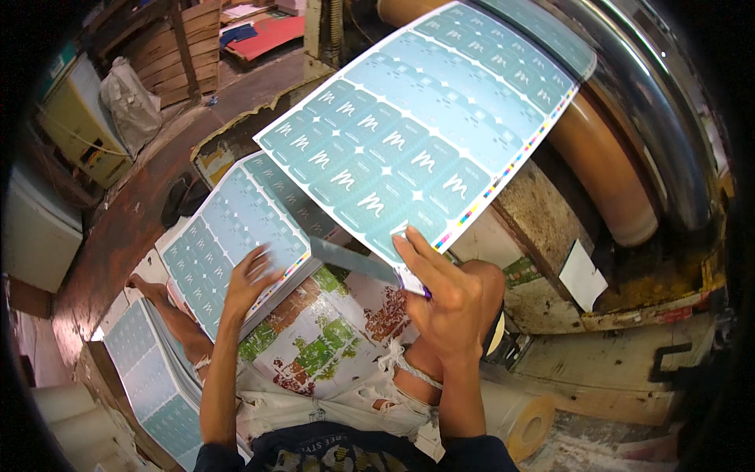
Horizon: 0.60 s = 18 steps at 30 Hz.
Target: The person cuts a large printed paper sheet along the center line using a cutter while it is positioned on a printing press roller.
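Observation:
A printed teal sheet [377,145] slopes down toward me from the rollers, its rows of pale shapes edged by a colour strip. My right hand [448,295] is closed at its lower corner, with the index finger lying on the sheet. The same hand grips a long flat grey blade [358,261] with a white and purple end, pointing left; its exact kind is unclear. My left hand [252,279], slightly smeared by motion, is open with fingers apart above a thick stack of matching sheets [224,232]. It holds nothing visible; whether it touches the stack I cannot tell.
Shiny metal and brown rollers [605,165] fill the upper right. Another stack of printed sheets [149,370] lies at lower left. A paint-stained pale surface [314,330] lies before me. A clear roll [531,425] is at lower right, and a bare foot [141,287] beside the stacks.

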Each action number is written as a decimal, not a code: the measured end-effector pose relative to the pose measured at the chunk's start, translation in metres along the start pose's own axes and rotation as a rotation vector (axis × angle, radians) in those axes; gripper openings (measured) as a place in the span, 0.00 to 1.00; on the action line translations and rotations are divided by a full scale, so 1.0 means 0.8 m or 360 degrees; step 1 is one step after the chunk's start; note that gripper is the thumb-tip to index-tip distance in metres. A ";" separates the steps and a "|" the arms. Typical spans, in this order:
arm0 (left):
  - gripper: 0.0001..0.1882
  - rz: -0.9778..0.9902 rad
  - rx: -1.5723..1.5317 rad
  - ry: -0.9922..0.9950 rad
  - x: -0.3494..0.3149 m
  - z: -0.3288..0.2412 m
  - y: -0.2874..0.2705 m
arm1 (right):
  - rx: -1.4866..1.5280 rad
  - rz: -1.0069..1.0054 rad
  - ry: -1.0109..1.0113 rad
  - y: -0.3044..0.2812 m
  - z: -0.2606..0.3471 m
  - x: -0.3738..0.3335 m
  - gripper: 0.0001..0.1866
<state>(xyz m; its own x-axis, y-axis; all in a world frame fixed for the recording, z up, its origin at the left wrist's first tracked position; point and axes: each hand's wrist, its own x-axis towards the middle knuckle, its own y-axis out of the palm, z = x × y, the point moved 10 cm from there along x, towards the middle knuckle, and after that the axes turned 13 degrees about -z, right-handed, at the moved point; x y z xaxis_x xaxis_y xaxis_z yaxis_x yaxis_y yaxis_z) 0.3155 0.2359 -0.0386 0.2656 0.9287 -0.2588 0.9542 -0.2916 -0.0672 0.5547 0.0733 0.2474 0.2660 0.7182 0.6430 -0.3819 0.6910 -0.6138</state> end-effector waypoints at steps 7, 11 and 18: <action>0.29 0.0120 -0.1543 -0.0454 0.016 -0.181 0.178 | 0.0308 0.0314 0.0096 -0.003 -0.003 -0.017 0.28; 0.34 -0.0207 -0.1231 -0.0212 0.004 -0.162 0.135 | 0.0357 -0.0264 0.1102 -0.111 -0.151 -0.051 0.11; 0.36 -0.0266 -0.1013 -0.0106 -0.011 -0.167 0.113 | -0.0443 -0.0488 0.1678 -0.210 -0.483 -0.258 0.30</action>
<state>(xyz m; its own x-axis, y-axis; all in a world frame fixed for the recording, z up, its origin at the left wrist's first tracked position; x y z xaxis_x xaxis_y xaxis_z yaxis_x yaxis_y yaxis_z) 0.4182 0.2320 0.0860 0.1173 0.9276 -0.3546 0.8824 0.0665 0.4658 0.9057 -0.1591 0.0413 0.9782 0.1353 0.1577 0.0031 0.7494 -0.6621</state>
